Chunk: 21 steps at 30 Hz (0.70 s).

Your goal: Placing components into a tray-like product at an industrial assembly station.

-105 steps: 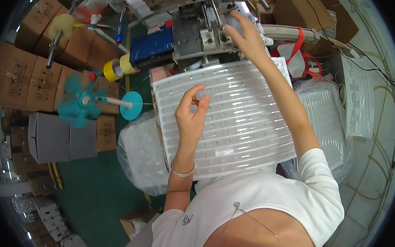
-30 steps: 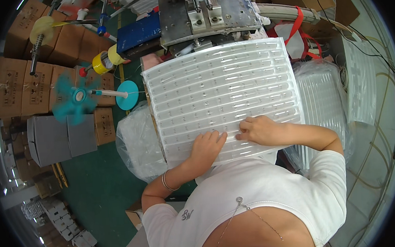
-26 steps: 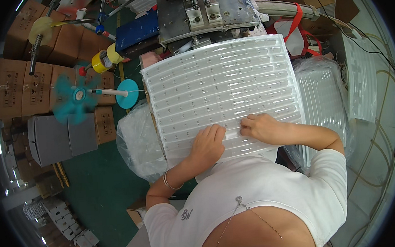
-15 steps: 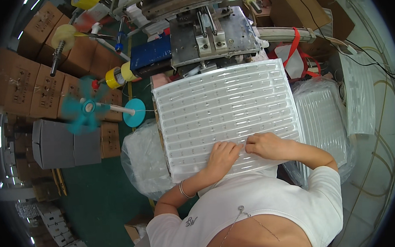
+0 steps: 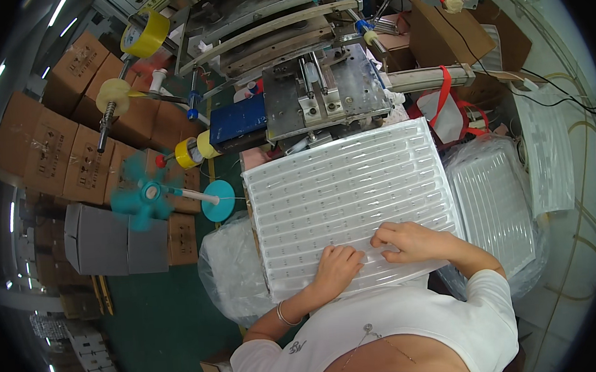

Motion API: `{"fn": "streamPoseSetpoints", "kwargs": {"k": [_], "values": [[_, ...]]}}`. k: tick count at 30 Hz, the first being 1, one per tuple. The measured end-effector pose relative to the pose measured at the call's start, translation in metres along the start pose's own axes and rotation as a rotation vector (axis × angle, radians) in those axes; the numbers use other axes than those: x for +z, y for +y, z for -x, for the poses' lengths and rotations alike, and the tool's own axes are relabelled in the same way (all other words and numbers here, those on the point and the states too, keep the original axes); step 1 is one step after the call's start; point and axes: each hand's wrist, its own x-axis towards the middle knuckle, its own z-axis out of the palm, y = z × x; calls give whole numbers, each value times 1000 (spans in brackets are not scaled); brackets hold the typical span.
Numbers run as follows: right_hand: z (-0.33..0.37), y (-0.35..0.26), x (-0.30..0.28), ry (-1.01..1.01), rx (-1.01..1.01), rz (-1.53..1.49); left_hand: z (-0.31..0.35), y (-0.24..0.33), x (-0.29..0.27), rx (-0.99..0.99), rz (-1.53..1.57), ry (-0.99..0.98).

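Note:
A large white plastic tray (image 5: 353,196) with long parallel ridges lies in front of me, small marks or parts dotted along its rows. My left hand (image 5: 338,268) rests on its near part, fingers curled together and thumb side toward the right hand; whatever its fingertips grip, if anything, is too small to make out. Just to the right, my right hand (image 5: 410,241) is over the same rows. Its thumb and bent fingers are apart, with nothing visible between them.
Beyond the tray stands a metal machine (image 5: 326,92) with a blue block (image 5: 238,121) and yellow tape rolls (image 5: 145,34). A teal fan (image 5: 149,190) spins at left, near cartons (image 5: 43,143) and grey boxes (image 5: 100,239). Bagged ridged trays (image 5: 494,208) lie at right.
The whole view has shifted, so the tray and machine appear lower. My right hand's thumb and fingers have spread apart and it sits slightly farther from the left hand.

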Motion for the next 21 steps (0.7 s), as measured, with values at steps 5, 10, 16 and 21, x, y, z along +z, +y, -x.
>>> {"fn": "streamPoseSetpoints", "kwargs": {"k": [5, 10, 16, 21], "values": [[-16, -2, 9, -6, -3, -28, 1, -1, -15, -43, 16, 22], [-21, -10, 13, 27, 30, -62, -7, -11, -40, -100, 59, 172], [-27, -6, 15, 132, 109, -172, -17, -32, -71, -202, 55, 347], [-32, 3, 4, 295, 88, -203, -18, -49, -85, -277, 62, 412]]}}
